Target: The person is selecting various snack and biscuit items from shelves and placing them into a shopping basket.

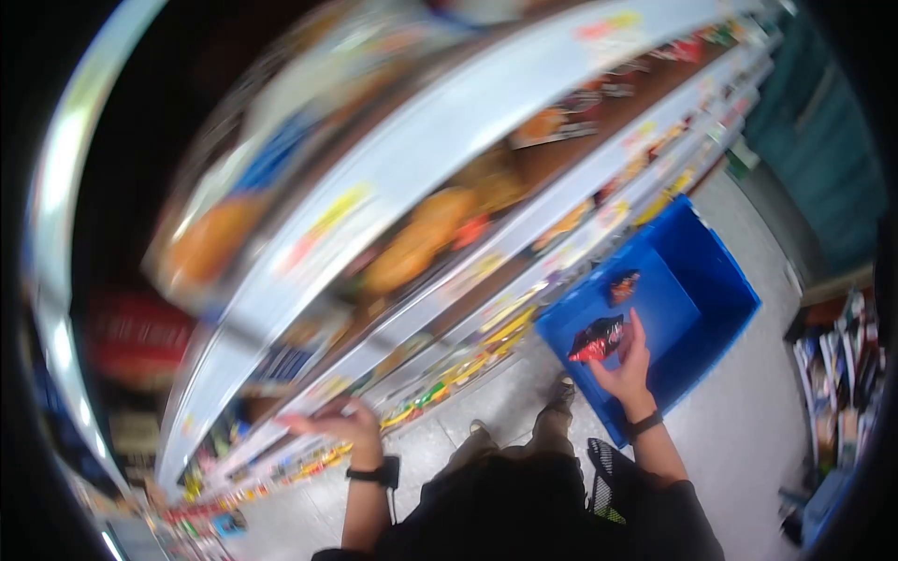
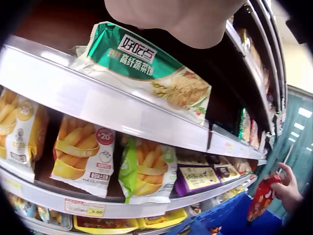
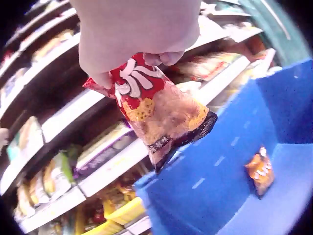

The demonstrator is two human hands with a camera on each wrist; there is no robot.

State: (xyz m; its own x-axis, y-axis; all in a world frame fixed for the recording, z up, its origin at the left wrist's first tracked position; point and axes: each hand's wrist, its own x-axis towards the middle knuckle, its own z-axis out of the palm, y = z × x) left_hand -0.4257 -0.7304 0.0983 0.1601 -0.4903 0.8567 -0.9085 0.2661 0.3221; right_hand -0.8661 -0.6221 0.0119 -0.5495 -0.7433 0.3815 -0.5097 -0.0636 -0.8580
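The right hand point(image 1: 625, 372) grips a red and black snack bag point(image 3: 156, 105) by its red end, beside and above the blue bin point(image 1: 666, 346). An orange snack bag point(image 3: 260, 172) lies inside that bin. The left hand point(image 1: 339, 426) is near the shelf edge in the head view, fingers extended, holding nothing visible. In the left wrist view the left hand point(image 2: 176, 19) shows only in part, above a green and white biscuit pack point(image 2: 146, 71) on a shelf.
Shelves of packaged snacks point(image 2: 83, 156) run along the left. Yellow trays point(image 2: 105, 223) stand on a lower shelf. A rack of packed items point(image 1: 837, 383) is at the right, and a teal curtain point(image 1: 823, 140) hangs beyond the bin. Both feet stand on the grey floor point(image 1: 739, 402).
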